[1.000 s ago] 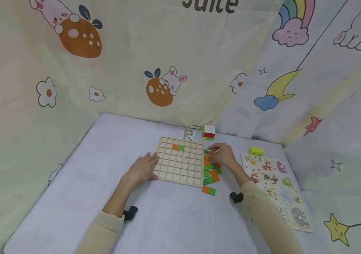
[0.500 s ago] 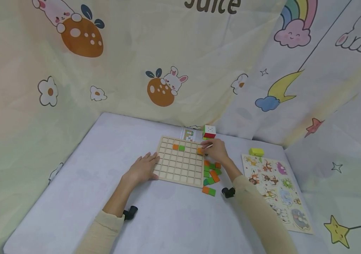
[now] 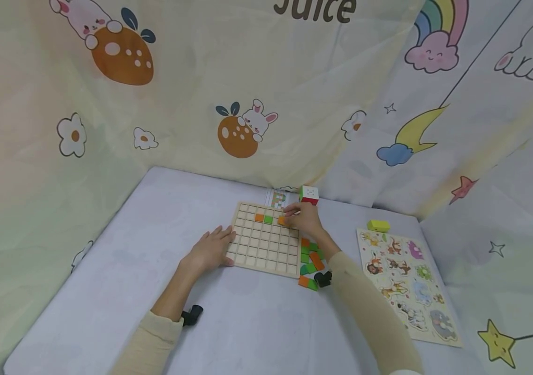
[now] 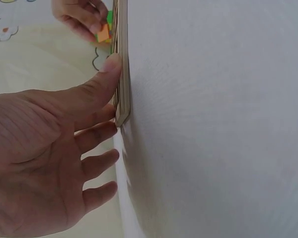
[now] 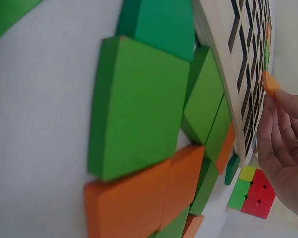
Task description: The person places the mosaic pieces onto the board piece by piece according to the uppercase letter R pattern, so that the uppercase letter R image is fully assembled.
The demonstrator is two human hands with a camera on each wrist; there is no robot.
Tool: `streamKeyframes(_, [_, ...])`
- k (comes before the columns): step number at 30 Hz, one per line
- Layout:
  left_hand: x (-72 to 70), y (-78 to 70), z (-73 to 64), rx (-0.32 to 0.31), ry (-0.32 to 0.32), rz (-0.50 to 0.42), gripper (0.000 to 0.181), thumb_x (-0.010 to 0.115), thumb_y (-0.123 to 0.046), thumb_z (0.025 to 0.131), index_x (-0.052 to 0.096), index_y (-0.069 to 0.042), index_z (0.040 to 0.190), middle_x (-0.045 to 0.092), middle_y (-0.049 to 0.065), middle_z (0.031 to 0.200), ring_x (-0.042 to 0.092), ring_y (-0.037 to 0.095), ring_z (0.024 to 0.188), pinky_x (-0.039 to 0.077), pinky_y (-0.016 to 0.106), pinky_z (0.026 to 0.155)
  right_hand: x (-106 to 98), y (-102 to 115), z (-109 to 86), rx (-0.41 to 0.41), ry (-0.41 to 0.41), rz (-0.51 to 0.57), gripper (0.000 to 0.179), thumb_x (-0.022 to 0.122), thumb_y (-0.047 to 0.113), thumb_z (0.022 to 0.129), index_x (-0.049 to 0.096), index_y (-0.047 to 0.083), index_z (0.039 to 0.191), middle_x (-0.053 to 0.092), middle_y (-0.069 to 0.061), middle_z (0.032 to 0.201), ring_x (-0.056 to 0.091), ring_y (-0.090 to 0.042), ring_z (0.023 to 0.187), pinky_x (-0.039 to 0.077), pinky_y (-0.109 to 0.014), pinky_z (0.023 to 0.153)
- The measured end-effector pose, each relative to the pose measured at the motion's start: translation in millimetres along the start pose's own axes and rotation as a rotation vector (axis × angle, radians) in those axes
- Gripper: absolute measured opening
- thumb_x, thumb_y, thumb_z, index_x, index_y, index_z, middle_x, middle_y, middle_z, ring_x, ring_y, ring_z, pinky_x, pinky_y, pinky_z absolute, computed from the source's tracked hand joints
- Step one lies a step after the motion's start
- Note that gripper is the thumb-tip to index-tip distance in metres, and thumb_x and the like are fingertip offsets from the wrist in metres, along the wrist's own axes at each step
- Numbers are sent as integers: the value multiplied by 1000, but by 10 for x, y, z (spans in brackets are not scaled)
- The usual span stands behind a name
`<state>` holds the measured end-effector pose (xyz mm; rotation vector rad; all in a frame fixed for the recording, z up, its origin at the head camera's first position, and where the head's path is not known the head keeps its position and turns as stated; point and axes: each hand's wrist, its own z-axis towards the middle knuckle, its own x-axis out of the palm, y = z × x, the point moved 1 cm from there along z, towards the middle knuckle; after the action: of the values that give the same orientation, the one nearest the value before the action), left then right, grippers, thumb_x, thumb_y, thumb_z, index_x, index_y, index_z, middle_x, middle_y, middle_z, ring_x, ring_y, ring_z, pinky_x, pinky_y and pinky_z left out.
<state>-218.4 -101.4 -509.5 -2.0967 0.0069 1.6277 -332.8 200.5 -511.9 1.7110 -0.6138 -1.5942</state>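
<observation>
A wooden grid board (image 3: 261,250) lies on the table, with an orange tile (image 3: 259,217) and a green tile (image 3: 268,220) side by side in its upper rows. My right hand (image 3: 305,219) pinches another orange tile (image 5: 270,83) between thumb and fingers, low over the board just right of the green one. My left hand (image 3: 210,249) rests at the board's left edge with fingers extended; in the left wrist view its thumb (image 4: 111,64) touches the board's side. Loose green tiles (image 5: 141,109) and orange tiles (image 5: 129,208) lie along the board's right edge, partly behind my right arm.
Behind the board are a printed pattern card (image 3: 277,198) and a puzzle cube (image 3: 309,195). To the right lie an animal puzzle board (image 3: 407,281) and a yellow block (image 3: 379,225). A patterned cloth (image 3: 177,104) hangs behind the table.
My right hand has carried the orange tile leftward from the loose tiles, across the board's right edge, to beside the green tile. The left hand has stayed in place.
</observation>
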Motion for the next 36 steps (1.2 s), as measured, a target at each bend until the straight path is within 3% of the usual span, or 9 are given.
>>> streamKeyframes(10, [4, -2, -11, 0, -7, 1, 90, 82, -35, 87, 40, -3, 160, 27, 14, 170, 21, 41, 157, 19, 62, 126, 98, 59, 28, 7, 28, 28, 25, 82, 8, 90, 76, 3, 113, 78, -10, 101, 72, -24, 94, 62, -35, 80])
streamKeyframes(22, [-9, 2, -9, -1, 4, 4, 90, 82, -36, 88, 39, -4, 160, 26, 14, 171, 20, 41, 158, 18, 61, 126, 164, 78, 11, -2, -37, 7, 23, 85, 5, 87, 77, 1, 108, 79, -10, 97, 76, -22, 89, 63, -36, 81])
streamKeyframes(36, [-17, -16, 3, 0, -2, -5, 87, 82, -33, 88, 41, -2, 158, 29, 16, 169, 20, 42, 157, 18, 62, 126, -86, -13, -110, 23, -107, -82, 18, 81, 9, 90, 78, 7, 108, 77, -5, 99, 72, -23, 91, 60, -43, 84])
